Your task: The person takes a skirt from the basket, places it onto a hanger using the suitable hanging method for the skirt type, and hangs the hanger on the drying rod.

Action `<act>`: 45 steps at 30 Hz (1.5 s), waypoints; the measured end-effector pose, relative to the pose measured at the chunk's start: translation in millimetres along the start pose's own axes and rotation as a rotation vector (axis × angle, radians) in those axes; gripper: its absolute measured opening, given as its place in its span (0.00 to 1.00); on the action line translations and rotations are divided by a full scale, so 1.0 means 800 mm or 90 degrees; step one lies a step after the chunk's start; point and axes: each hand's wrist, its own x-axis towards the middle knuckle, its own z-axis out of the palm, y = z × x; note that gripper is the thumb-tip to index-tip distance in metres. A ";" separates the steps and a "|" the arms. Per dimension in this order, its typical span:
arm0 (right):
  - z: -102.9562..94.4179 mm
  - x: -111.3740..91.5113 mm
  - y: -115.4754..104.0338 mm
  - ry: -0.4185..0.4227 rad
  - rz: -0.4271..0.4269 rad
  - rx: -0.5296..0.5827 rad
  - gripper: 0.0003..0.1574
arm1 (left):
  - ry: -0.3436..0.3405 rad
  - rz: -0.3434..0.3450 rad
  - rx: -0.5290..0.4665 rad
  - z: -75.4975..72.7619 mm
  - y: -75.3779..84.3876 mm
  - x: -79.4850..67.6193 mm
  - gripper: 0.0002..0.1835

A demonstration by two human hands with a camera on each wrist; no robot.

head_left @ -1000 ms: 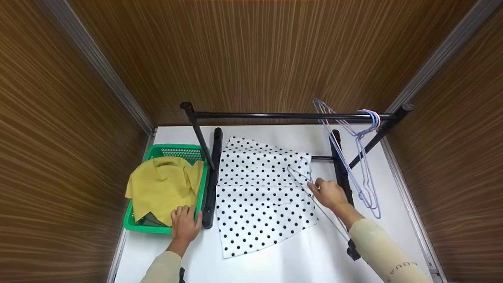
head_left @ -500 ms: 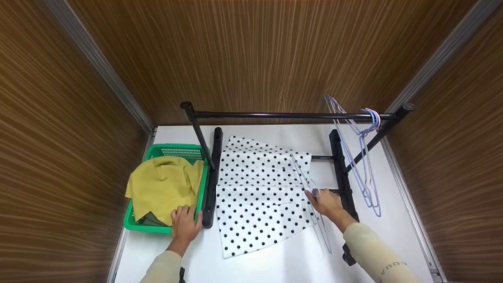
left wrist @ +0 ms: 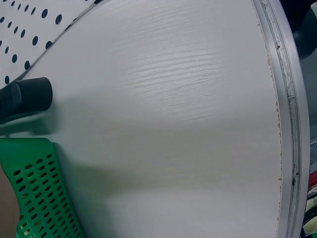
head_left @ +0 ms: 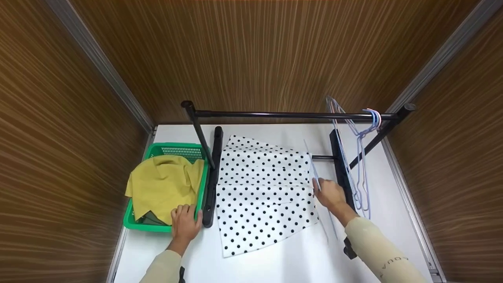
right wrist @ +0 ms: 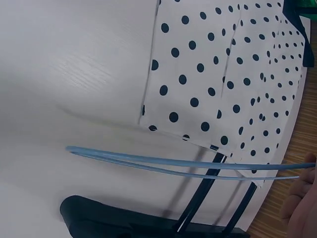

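My right hand holds a thin light-blue clothes hanger, turned nearly edge-on. It is just past the right edge of a white cloth with black polka dots, which lies flat under the rack. In the right wrist view only part of that hand shows at the right edge. My left hand rests over the front right corner of a green plastic basket, fingers extended onto the mustard-yellow cloth inside. Darker green fabric peeks out beneath it.
A black clothes rack stands over the polka-dot cloth, its feet on the white tabletop. Several blue and pink hangers hang at the bar's right end. Wood-grain panels enclose the back and sides.
The held hanger has gone from lying slanted over the polka-dot cloth to nearly edge-on beside its right edge. The hanging hangers have swung a little. My left hand has stayed put.
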 end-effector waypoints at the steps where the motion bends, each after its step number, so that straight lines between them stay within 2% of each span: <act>1: -0.002 0.003 0.002 -0.003 0.005 0.000 0.25 | -0.005 -0.004 0.002 -0.001 0.001 -0.001 0.15; 8: -0.013 0.015 0.023 -0.094 0.090 0.038 0.28 | -0.046 -0.033 0.003 -0.002 0.008 0.001 0.16; 12: -0.013 0.016 0.034 -0.124 0.118 0.050 0.31 | -0.067 -0.084 -0.001 -0.005 0.017 0.009 0.15; 14: -0.010 0.015 0.036 -0.120 0.112 0.065 0.32 | -0.036 -0.103 0.002 -0.008 0.025 0.013 0.14; 16: -0.007 0.014 0.035 -0.111 0.103 0.076 0.32 | 0.012 -0.101 0.000 -0.010 0.037 0.020 0.13; 19: -0.004 0.011 0.033 -0.107 0.097 0.083 0.34 | 0.064 -0.052 -0.014 -0.009 0.064 0.030 0.11; 21: -0.003 0.007 0.032 -0.110 0.105 0.085 0.35 | 0.057 -0.012 -0.030 -0.004 0.088 0.037 0.10; 23: -0.003 0.005 0.032 -0.111 0.114 0.094 0.34 | 0.010 0.008 -0.065 0.004 0.116 0.043 0.10; 25: -0.003 0.003 0.032 -0.101 0.120 0.106 0.31 | -0.074 0.018 -0.100 0.018 0.147 0.048 0.10; 28: -0.004 0.003 0.030 -0.079 0.117 0.121 0.26 | -0.279 0.022 -0.158 0.042 0.196 0.051 0.11; 31: -0.005 0.002 0.027 -0.074 0.105 0.133 0.24 | -0.504 0.051 -0.159 0.062 0.241 0.048 0.14; 33: -0.005 0.000 0.023 -0.073 0.095 0.148 0.23 | -0.622 0.073 -0.137 0.069 0.267 0.046 0.16; 34: -0.006 0.002 0.022 -0.070 0.091 0.157 0.23 | -0.661 0.086 -0.121 0.071 0.280 0.047 0.17; 36: -0.009 0.004 0.021 -0.071 0.090 0.177 0.23 | -0.712 0.111 -0.091 0.076 0.303 0.049 0.19; 38: -0.010 0.006 0.020 -0.074 0.098 0.203 0.23 | -0.735 0.140 -0.065 0.080 0.323 0.051 0.20; 41: -0.011 0.007 0.020 -0.094 0.125 0.238 0.23 | -0.742 0.229 -0.017 0.091 0.349 0.049 0.22; 45: -0.014 0.003 0.022 -0.118 0.131 0.241 0.24 | -0.730 0.350 0.078 0.109 0.372 0.039 0.27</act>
